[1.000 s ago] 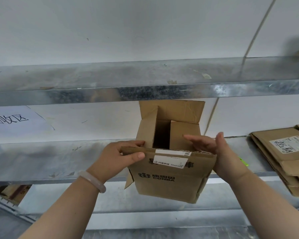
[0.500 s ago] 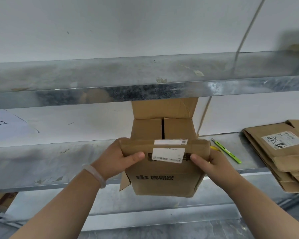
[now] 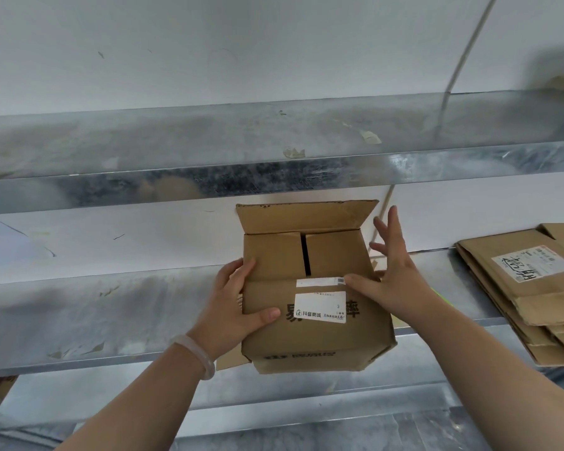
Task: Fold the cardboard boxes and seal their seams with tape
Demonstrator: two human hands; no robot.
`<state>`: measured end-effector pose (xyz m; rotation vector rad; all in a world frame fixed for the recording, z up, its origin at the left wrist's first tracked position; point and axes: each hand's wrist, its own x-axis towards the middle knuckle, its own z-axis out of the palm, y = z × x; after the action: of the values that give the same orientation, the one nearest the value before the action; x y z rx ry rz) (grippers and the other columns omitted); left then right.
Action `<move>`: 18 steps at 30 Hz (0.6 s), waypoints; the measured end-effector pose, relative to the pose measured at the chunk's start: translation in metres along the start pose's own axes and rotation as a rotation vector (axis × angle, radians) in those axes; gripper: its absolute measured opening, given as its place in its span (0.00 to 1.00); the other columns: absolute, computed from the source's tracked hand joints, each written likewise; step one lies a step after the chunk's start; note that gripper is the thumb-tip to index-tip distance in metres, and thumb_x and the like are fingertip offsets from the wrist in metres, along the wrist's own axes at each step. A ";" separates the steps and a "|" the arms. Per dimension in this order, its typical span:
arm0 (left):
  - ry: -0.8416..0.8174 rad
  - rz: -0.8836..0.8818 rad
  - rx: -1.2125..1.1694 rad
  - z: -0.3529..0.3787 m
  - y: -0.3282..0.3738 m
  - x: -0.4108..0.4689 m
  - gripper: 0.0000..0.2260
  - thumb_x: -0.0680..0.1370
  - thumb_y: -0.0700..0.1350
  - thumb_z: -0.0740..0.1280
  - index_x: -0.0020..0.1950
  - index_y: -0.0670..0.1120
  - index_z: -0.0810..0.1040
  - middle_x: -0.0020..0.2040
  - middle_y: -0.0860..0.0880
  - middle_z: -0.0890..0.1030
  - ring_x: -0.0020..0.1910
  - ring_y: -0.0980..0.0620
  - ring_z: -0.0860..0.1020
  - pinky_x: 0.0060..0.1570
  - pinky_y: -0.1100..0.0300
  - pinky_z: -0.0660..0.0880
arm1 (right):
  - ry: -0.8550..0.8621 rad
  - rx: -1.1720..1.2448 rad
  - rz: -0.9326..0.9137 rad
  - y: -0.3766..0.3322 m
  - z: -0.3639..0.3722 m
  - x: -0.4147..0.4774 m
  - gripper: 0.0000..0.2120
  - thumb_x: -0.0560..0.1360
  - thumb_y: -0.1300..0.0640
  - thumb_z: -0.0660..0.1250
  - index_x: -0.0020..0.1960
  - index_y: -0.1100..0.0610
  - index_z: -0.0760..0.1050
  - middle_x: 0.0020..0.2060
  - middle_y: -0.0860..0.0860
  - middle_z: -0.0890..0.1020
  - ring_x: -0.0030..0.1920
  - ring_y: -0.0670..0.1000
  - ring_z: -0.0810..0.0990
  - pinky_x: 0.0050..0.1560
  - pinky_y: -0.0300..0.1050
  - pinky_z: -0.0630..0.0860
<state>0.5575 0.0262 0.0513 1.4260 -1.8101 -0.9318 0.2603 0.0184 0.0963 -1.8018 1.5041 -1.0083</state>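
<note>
Item: cardboard box (image 3: 316, 333). I log its two inner flaps (image 3: 274, 255), upright a second ago, now lying flat with a dark gap between them.
Near flap (image 3: 267, 297): now folded down over their front edge.
Right hand (image 3: 394, 281): released its grip, fingers spread beside the far flap (image 3: 303, 216), thumb on the near flap.
Left hand (image 3: 235, 307): thumb lower on that flap.

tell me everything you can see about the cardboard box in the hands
The cardboard box is brown corrugated board, held in front of a metal shelf. Two inner top flaps lie folded in, a dark gap between them. The near flap, bearing white labels and black print, is folded over them, and the far flap stands up. A bottom flap hangs loose. The left hand grips its left side; the right hand touches the near flap with its thumb.
</note>
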 end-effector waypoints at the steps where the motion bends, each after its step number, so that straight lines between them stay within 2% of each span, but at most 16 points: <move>1: 0.017 0.000 -0.004 0.002 0.000 -0.001 0.41 0.62 0.67 0.73 0.69 0.71 0.54 0.66 0.69 0.55 0.64 0.66 0.64 0.56 0.75 0.67 | 0.005 0.017 -0.003 0.000 0.002 0.005 0.58 0.67 0.42 0.76 0.70 0.26 0.29 0.77 0.35 0.53 0.73 0.48 0.65 0.67 0.61 0.71; 3: 0.064 -0.018 -0.011 0.004 -0.002 0.000 0.42 0.63 0.68 0.73 0.71 0.70 0.54 0.68 0.67 0.57 0.63 0.67 0.66 0.57 0.68 0.70 | -0.003 0.000 -0.014 0.002 0.005 0.012 0.51 0.70 0.43 0.73 0.72 0.27 0.34 0.76 0.40 0.59 0.73 0.49 0.65 0.67 0.61 0.71; 5: 0.085 -0.040 -0.029 0.003 -0.002 0.001 0.48 0.63 0.69 0.73 0.74 0.68 0.46 0.69 0.67 0.59 0.61 0.63 0.70 0.55 0.64 0.72 | 0.009 -0.040 -0.007 0.006 0.009 0.013 0.42 0.71 0.38 0.68 0.73 0.27 0.43 0.74 0.43 0.64 0.72 0.48 0.66 0.65 0.59 0.74; 7: 0.073 -0.038 -0.029 0.001 -0.002 0.001 0.52 0.62 0.71 0.72 0.73 0.69 0.39 0.69 0.70 0.59 0.60 0.63 0.71 0.52 0.65 0.72 | 0.095 0.069 0.014 0.011 0.010 0.012 0.36 0.71 0.37 0.67 0.72 0.28 0.50 0.70 0.42 0.68 0.69 0.46 0.71 0.58 0.49 0.78; 9: 0.060 -0.044 -0.007 -0.001 -0.003 0.002 0.52 0.61 0.73 0.70 0.74 0.68 0.40 0.70 0.68 0.58 0.61 0.61 0.71 0.56 0.62 0.73 | 0.154 0.194 0.035 0.014 0.007 0.015 0.39 0.72 0.40 0.68 0.73 0.29 0.46 0.69 0.37 0.66 0.63 0.41 0.75 0.51 0.36 0.74; 11: 0.046 -0.049 0.032 0.000 -0.004 0.004 0.50 0.61 0.75 0.68 0.76 0.65 0.47 0.70 0.67 0.56 0.62 0.58 0.70 0.60 0.59 0.73 | 0.110 0.198 0.047 0.011 0.001 0.022 0.42 0.75 0.44 0.67 0.73 0.28 0.39 0.70 0.33 0.64 0.58 0.34 0.76 0.50 0.32 0.70; 12: 0.041 -0.049 0.039 0.001 -0.004 0.004 0.49 0.61 0.75 0.68 0.76 0.64 0.49 0.69 0.67 0.56 0.63 0.58 0.69 0.62 0.59 0.73 | 0.075 0.205 0.045 0.009 -0.002 0.026 0.41 0.77 0.46 0.66 0.73 0.27 0.38 0.70 0.32 0.64 0.58 0.33 0.76 0.52 0.33 0.71; 13: 0.043 -0.051 0.037 0.002 -0.004 0.004 0.49 0.61 0.74 0.68 0.76 0.64 0.50 0.69 0.68 0.55 0.64 0.58 0.69 0.62 0.61 0.72 | 0.052 0.225 0.045 0.006 -0.005 0.029 0.37 0.79 0.47 0.64 0.74 0.27 0.41 0.70 0.33 0.66 0.58 0.35 0.76 0.55 0.36 0.72; 15: 0.060 -0.054 0.023 0.004 -0.004 0.005 0.48 0.61 0.73 0.68 0.76 0.63 0.51 0.68 0.68 0.56 0.63 0.58 0.69 0.60 0.63 0.72 | 0.063 0.292 0.068 0.004 -0.009 0.032 0.23 0.81 0.48 0.60 0.72 0.30 0.60 0.68 0.38 0.71 0.61 0.42 0.77 0.59 0.47 0.76; 17: 0.083 -0.049 0.020 0.006 -0.003 0.007 0.46 0.61 0.73 0.69 0.75 0.65 0.52 0.68 0.67 0.58 0.62 0.60 0.71 0.59 0.61 0.73 | 0.105 0.338 0.125 0.006 -0.008 0.030 0.11 0.83 0.47 0.57 0.60 0.39 0.76 0.62 0.43 0.76 0.59 0.43 0.78 0.60 0.53 0.78; 18: 0.096 -0.041 0.022 0.007 -0.002 0.007 0.45 0.61 0.73 0.69 0.73 0.67 0.53 0.68 0.66 0.60 0.61 0.60 0.71 0.59 0.60 0.73 | 0.115 0.327 0.147 0.009 -0.006 0.027 0.12 0.83 0.47 0.57 0.53 0.43 0.80 0.59 0.43 0.77 0.58 0.41 0.78 0.60 0.54 0.77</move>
<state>0.5512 0.0197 0.0465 1.5010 -1.7310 -0.8514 0.2521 -0.0092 0.0972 -1.4070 1.4195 -1.2209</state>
